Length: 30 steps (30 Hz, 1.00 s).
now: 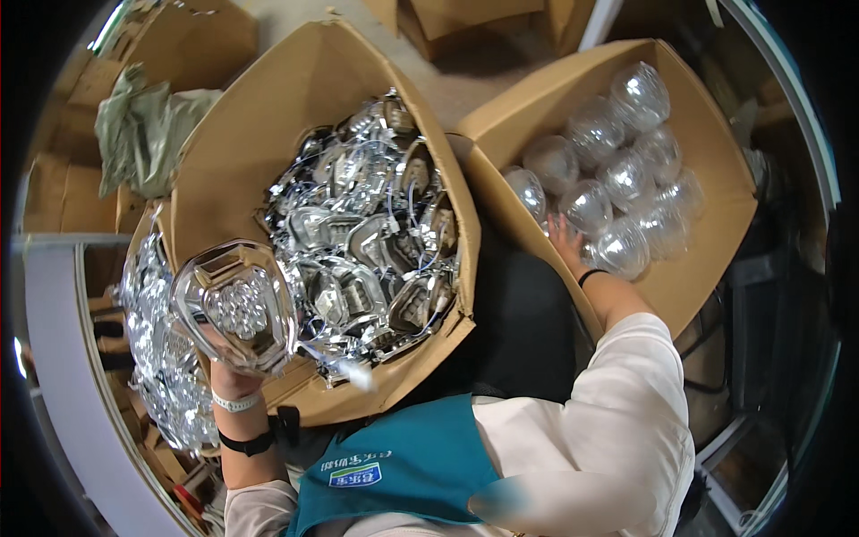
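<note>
My left hand (234, 379) holds up a shiny lamp shell (234, 306), a rounded clear-and-silver piece with a cluster of small beads in its middle. The shell covers most of those fingers, and thin wires with a white end trail off to its right. My right hand (565, 242) reaches over the near wall of the right carton (510, 130), fingers apart, against the clear plastic domes (587, 208) inside. I see no dome lifted in it.
A large carton (242, 121) in the middle holds many silver lamp parts (353, 237) with loose wires. More silver pieces (161, 349) heap at the left, beside a pale panel (63, 358). A grey-green plastic bag (148, 134) drapes over cartons at the far left.
</note>
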Motion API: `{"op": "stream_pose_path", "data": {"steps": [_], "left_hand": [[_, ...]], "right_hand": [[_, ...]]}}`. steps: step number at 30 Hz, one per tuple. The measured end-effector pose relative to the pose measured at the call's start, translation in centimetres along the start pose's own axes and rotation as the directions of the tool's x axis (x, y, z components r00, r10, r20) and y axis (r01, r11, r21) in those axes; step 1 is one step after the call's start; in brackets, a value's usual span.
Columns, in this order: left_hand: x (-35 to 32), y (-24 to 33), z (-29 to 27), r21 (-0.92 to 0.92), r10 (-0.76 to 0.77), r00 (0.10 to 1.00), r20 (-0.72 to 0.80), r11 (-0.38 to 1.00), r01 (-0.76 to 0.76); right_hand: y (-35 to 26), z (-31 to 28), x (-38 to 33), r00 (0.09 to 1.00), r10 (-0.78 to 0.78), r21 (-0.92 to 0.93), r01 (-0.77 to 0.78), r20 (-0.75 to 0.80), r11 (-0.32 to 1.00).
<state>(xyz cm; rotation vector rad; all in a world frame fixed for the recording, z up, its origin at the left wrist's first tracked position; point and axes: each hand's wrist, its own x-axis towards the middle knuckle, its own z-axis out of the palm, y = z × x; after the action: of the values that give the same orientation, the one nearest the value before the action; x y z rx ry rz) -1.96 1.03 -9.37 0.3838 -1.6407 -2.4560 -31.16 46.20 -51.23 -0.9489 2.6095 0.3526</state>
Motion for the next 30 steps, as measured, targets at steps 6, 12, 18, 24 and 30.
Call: {"op": "stream_pose_path", "data": {"steps": [6, 12, 18, 24, 30], "left_hand": [[-3.2, 2.6, 9.6, -0.431, 0.018, 0.955, -0.296, 0.890, -0.150], [-3.9, 0.3, 7.2, -0.621, 0.369, 0.929, 0.028, 0.734, -0.273], [-6.6, 0.4, 9.8, -0.197, 0.347, 0.936, 0.049, 0.922, -0.332], [-9.0, 4.2, 12.8, -0.024, 0.338, 0.935, 0.108, 0.941, -0.338], [-12.2, 4.6, 10.8, 0.070, 0.564, 0.817, -0.121, 0.826, -0.560]], "right_hand": [[2.1, -3.3, 0.1, 0.996, -0.069, 0.151, 0.061, 0.049, 0.987], [7.1, -21.4, -6.1, 0.826, 0.147, 0.486, 0.167, -0.545, 0.858], [-8.3, -45.0, -18.2, 0.466, -0.148, 0.444, 0.882, -0.872, 0.157], [-23.7, -50.0, -22.3, 0.027, -0.353, 0.040, 0.999, -0.935, -0.030], [-30.3, -47.4, -23.4, 0.134, -0.213, 0.187, 0.950, -0.968, -0.251]]}}
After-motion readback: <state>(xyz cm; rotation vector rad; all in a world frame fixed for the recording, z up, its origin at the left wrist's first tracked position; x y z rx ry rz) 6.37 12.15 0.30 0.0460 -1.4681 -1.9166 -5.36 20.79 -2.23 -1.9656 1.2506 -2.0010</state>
